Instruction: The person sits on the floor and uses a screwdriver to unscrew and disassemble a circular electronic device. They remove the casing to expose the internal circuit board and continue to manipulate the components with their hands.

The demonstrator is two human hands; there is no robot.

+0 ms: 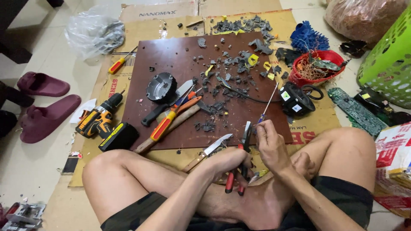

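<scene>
The left hand [229, 160] is clamped around the red handles of the pliers [242, 158], held above the board [171, 55]. The right hand [270, 143] pinches something small at the plier jaws, beside a thin screwdriver [266, 105]; what it grips is too small to make out.

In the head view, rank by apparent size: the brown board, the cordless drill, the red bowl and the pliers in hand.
1. Brown board, clearly largest.
2. Cordless drill and red bowl: look alike, not ranked; the bowl lies farther from the camera.
3. Pliers, held by the left hand, smallest, partly hidden.
</scene>
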